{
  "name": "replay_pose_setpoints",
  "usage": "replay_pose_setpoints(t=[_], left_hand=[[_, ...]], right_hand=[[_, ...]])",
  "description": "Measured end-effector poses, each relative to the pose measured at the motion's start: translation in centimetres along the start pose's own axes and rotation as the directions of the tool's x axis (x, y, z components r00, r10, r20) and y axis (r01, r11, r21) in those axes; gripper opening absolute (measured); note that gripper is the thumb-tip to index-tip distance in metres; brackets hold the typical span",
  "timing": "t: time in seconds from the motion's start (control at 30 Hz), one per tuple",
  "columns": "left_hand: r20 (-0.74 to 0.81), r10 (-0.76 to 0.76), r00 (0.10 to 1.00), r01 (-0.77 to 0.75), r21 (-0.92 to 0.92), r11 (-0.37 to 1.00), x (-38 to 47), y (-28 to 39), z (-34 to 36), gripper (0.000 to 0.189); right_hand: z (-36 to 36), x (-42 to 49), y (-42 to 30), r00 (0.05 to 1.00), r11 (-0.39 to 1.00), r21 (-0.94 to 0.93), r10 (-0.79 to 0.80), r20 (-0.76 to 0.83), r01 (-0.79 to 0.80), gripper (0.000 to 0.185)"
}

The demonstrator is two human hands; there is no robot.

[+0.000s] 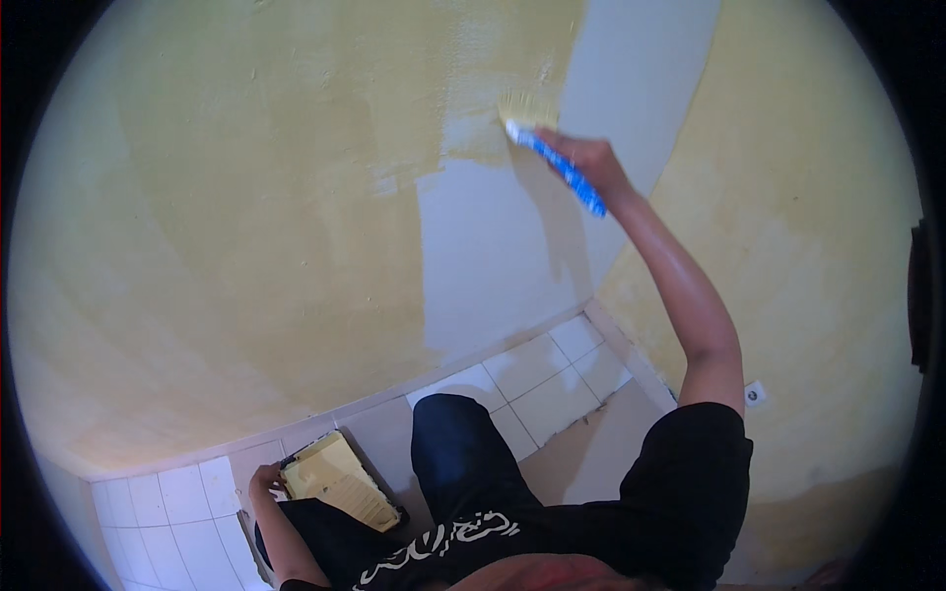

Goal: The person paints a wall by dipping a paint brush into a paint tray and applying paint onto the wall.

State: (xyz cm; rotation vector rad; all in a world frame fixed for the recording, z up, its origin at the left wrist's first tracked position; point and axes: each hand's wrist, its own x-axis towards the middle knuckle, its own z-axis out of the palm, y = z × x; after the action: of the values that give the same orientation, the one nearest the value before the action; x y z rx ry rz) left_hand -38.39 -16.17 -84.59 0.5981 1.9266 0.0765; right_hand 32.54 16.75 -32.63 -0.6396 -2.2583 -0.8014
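Note:
My right hand (587, 159) grips a paintbrush (559, 168) with a blue and white handle. Its bristles lie against the wall (310, 185), where yellow paint meets a bare whitish strip (491, 251) beside the corner. Down at the lower left, my left hand (267, 480) is at the edge of a paint tray (340, 476) that holds yellow paint and has a ribbed slope. The fingers are partly hidden at the tray's rim, so how firmly they hold it does not show.
White floor tiles (528, 369) and a brownish floor covering (569, 458) lie below the wall. A skirting runs along its foot. The adjoining yellow wall (798, 221) on the right carries a socket (754, 394). My knees are close to the painted wall, beside the tray.

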Motion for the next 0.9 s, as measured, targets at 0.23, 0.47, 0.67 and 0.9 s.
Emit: replay_pose_setpoints(t=[0.23, 0.47, 0.67, 0.9], left_hand=[[-0.024, -0.024, 0.999, 0.024, -0.008, 1.0, -0.3, 0.7, 0.7, 0.04], [0.01, 0.013, 1.0, -0.014, 0.048, 0.999, -0.9, 1.2, 0.8, 0.053], [-0.056, 0.0, 0.998, -0.004, -0.058, 0.998, -0.5, -0.8, -0.3, 0.053], [-0.034, 0.004, 0.999, -0.003, 0.014, 1.0, -0.4, 0.2, 0.6, 0.051]], right_hand=[[-3.2, -0.9, -3.0, 0.992, 0.997, -0.019, -0.077, 0.104, 0.08, 0.044], [-3.7, 5.6, -1.6, 0.964, 1.0, 0.0, 0.001, -0.266, -0.001, 0.034], [-0.1, 2.8, -6.5, 0.997, 0.984, 0.164, -0.063, -0.039, 0.069, 0.04], [-9.0, 13.9, -2.8, 0.922, 0.979, -0.142, -0.187, -0.338, 0.146, 0.031]])
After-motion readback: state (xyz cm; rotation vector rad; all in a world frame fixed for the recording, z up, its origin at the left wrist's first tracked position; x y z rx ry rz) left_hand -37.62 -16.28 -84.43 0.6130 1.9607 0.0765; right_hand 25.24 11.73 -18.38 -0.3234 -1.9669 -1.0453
